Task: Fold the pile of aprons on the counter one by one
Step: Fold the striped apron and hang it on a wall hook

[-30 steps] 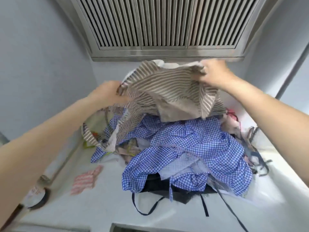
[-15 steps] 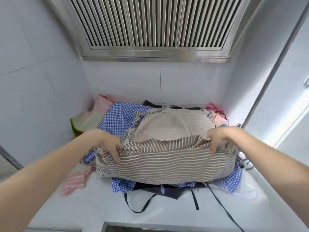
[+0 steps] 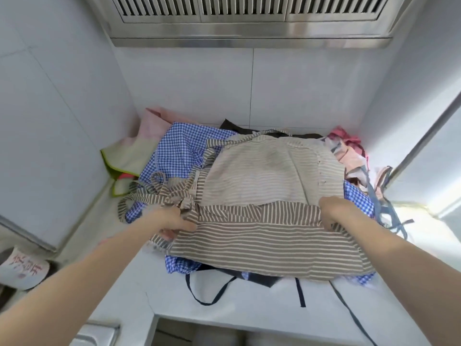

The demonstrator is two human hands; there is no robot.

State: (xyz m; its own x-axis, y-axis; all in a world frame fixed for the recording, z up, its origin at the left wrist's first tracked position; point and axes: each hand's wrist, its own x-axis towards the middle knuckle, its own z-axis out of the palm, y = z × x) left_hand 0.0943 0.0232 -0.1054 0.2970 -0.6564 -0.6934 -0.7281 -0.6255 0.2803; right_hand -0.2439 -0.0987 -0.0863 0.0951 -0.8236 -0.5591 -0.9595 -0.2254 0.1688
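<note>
A brown-and-cream striped apron (image 3: 264,236) lies spread over the pile of aprons on the white counter (image 3: 244,310). Its bib points toward the back wall and its striped ties (image 3: 154,193) trail off to the left. My left hand (image 3: 172,221) grips the apron's left edge at the waist. My right hand (image 3: 334,211) grips its right edge at the same height. Beneath it lie a blue gingham apron (image 3: 182,151), a black apron (image 3: 259,279) with dark straps hanging toward the front edge, and pink (image 3: 154,121) and green (image 3: 129,156) ones.
Tiled walls close in the counter at the back and on both sides, with a steel extractor hood (image 3: 249,33) overhead. Pink fabric and blue straps (image 3: 379,201) lie at the right. A white cloth with red characters (image 3: 23,268) sits at the lower left. The counter's front edge is near.
The striped apron was held up in the air a second ago; both hands brought it down and laid it flat over the pile, and they now hold its sides at the waist.
</note>
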